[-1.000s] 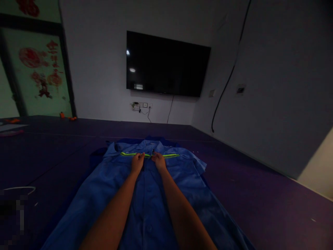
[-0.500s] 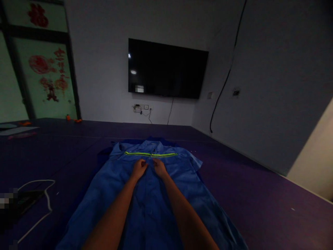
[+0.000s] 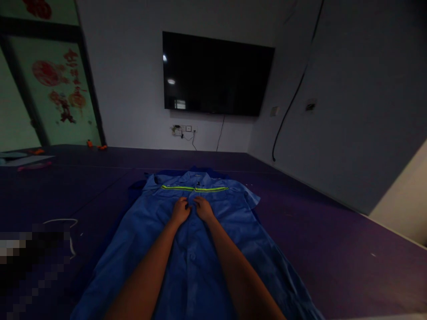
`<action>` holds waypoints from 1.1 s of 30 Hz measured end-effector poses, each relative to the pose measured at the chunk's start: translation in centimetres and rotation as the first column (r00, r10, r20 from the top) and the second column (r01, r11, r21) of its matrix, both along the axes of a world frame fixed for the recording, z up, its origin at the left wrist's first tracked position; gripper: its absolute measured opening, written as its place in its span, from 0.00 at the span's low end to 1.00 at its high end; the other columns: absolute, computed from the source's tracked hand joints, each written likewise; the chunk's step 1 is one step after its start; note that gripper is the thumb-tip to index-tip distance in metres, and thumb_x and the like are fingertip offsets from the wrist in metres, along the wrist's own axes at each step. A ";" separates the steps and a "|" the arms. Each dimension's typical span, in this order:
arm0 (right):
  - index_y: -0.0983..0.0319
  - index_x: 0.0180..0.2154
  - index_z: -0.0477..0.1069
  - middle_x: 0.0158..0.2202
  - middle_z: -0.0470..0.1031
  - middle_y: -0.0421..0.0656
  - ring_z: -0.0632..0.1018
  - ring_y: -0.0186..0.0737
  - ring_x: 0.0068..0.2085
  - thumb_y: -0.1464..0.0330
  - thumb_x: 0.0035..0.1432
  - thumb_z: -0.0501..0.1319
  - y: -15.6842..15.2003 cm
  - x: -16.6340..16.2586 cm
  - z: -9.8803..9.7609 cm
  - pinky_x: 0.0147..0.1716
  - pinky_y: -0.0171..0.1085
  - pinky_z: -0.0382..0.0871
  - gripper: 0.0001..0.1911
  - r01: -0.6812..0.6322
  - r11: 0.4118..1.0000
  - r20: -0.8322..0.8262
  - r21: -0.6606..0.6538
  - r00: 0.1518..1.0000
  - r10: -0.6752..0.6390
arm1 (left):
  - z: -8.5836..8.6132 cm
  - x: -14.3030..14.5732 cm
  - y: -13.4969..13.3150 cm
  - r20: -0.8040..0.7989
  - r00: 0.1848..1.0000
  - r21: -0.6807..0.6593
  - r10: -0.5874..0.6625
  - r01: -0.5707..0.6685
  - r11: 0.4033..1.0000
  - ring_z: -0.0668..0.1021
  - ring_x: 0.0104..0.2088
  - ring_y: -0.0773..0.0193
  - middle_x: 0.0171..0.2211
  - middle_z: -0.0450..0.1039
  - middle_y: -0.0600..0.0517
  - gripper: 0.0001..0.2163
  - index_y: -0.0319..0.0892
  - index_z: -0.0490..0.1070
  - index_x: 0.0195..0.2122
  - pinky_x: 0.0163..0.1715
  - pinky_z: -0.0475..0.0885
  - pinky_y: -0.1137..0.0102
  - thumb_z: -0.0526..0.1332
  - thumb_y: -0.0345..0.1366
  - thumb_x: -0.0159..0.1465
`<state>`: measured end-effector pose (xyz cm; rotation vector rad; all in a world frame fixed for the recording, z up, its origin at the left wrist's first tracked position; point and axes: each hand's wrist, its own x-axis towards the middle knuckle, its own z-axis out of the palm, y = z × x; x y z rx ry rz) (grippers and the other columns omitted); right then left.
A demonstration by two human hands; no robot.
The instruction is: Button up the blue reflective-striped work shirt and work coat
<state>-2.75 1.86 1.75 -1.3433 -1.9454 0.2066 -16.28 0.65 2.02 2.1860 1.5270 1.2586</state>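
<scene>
A blue short-sleeved shirt [image 3: 233, 231] with a yellow-green stripe across its chest lies spread flat, collar away from me. Both arms reach up along its middle. My left hand [image 3: 181, 210] is on the left of the button placket, its fingers bent and closed on the cloth just below the stripe. Opposite it, my right hand [image 3: 203, 209] has curled fingers at the other side of the placket, also gripping the cloth. A small gap separates the fingertips. Whether a button is between them is too dark to tell. Darker blue cloth [image 3: 135, 190] shows from under the shirt.
The purple floor [image 3: 320, 249] extends around the shirt. At lower left are a pale cable [image 3: 71, 240] and a blurred-out area. Flat sheets [image 3: 30, 161] and small orange objects [image 3: 102, 147] lie farther back. A television [image 3: 216, 75] hangs on the wall; a black cable [image 3: 290, 106] dangles at right.
The view has tilted slightly down, so wall and television sit higher. Both hands stay at the placket below the stripe, with only small finger movements.
</scene>
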 end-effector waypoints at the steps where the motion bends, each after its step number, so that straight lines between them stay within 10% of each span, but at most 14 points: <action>1: 0.65 0.42 0.73 0.47 0.72 0.48 0.71 0.39 0.49 0.81 0.50 0.51 0.0 -0.1 0.0 0.51 0.36 0.60 0.19 -0.005 1.000 0.015 0.006 1.000 0.005 | 0.0 0.0 0.1 0.000 1.000 0.002 0.001 -0.001 1.000 0.71 0.46 0.60 0.43 0.70 0.45 0.07 0.39 0.74 0.31 0.48 0.65 0.65 0.60 0.28 0.52; 33: 0.60 0.30 0.76 0.38 0.76 0.45 0.73 0.41 0.44 0.70 0.50 0.59 -1.4 -0.4 1.4 0.46 0.36 0.63 0.06 0.110 0.994 -0.029 0.028 0.994 -0.109 | 1.5 0.0 -0.2 0.192 0.981 -0.072 -0.013 0.027 0.997 0.75 0.31 0.66 0.28 0.74 0.50 0.06 0.38 0.72 0.28 0.35 0.68 0.71 0.56 0.29 0.55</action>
